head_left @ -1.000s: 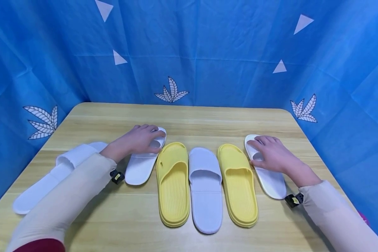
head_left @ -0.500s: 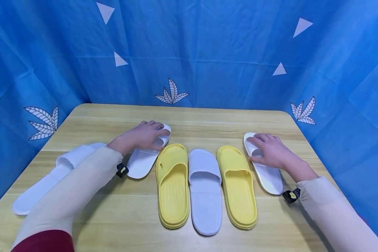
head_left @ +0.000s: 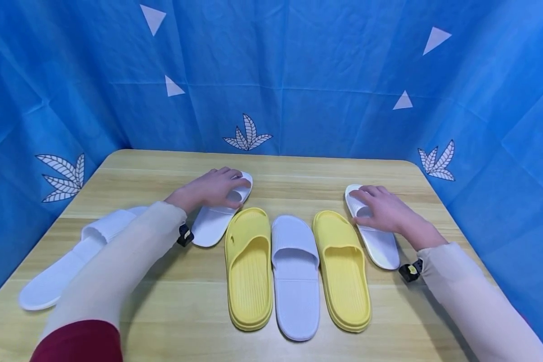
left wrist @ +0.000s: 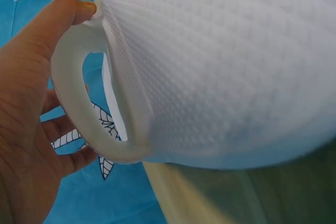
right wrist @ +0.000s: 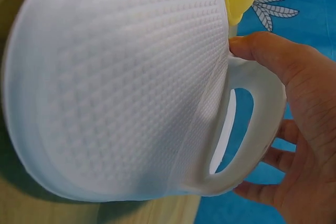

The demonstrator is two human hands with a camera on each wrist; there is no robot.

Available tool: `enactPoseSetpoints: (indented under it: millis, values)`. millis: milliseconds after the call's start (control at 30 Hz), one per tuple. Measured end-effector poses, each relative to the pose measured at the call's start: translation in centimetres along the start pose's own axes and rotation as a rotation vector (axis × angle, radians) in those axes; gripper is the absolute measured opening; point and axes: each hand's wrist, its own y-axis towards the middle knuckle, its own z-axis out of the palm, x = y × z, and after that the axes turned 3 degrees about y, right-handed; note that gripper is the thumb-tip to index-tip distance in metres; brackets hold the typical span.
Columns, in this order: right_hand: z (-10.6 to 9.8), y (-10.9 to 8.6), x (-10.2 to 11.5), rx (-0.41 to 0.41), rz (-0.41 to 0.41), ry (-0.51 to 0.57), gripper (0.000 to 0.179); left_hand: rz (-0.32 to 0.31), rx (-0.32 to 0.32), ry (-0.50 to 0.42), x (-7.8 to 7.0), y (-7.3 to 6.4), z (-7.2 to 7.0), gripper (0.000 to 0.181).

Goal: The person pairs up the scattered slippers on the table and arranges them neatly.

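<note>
In the head view my left hand [head_left: 213,189] grips a white slipper [head_left: 210,227] by its strap, left of the row of slippers. The left wrist view has the thumb [left wrist: 63,17] at one end of that strap and the fingers around the other side. My right hand [head_left: 386,211] holds another white slipper [head_left: 381,249] the same way, on the right of the row. Its textured footbed [right wrist: 126,93] fills much of the right wrist view. Both slippers point away from me, toes leaning toward the middle, partly covered by the hands.
Between the hands lie a yellow slipper [head_left: 250,286], a pale lavender-white slipper [head_left: 297,306] and a second yellow slipper [head_left: 346,289], side by side. One more white slipper [head_left: 50,286] lies far left, partly behind my left sleeve. Blue curtain [head_left: 326,75] surrounds the wooden table [head_left: 298,173].
Both hands have moved away from me and inward with their white slippers: the left one to the right, the right one slightly to the left. The slippers in the middle row stay in place.
</note>
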Motion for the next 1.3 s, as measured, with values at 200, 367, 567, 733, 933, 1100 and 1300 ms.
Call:
enactPoseSetpoints:
  millis: [200,367,567,733,933,1100,1300]
  values:
    - [0.0,1.0,-0.3,0.009,0.013,0.011,0.071,0.028,-0.009,-0.012,0.2,1.1,-0.1,0.058]
    - [0.0,1.8,-0.5,0.014,0.032,0.021,0.071,0.029,-0.001,-0.006,0.3,1.8,-0.3,0.059]
    - [0.0,2.7,-0.7,0.028,0.048,0.033,0.072,0.045,-0.01,-0.007,0.4,2.9,-0.3,0.059]
    - [0.2,3.6,-0.8,0.028,0.067,0.051,0.072,0.041,-0.006,0.001,0.5,4.0,-0.5,0.058]
    - [0.4,4.9,-1.1,0.022,0.049,0.057,0.066,-0.003,0.015,-0.023,0.6,5.5,-0.8,0.057]
    - [0.6,5.9,-1.4,0.001,0.037,0.085,0.059,-0.018,0.003,-0.021,0.9,6.7,-1.1,0.058]
    - [0.9,6.2,-1.6,0.019,0.07,0.091,0.066,-0.033,-0.001,-0.034,1.0,7.8,-1.4,0.06]
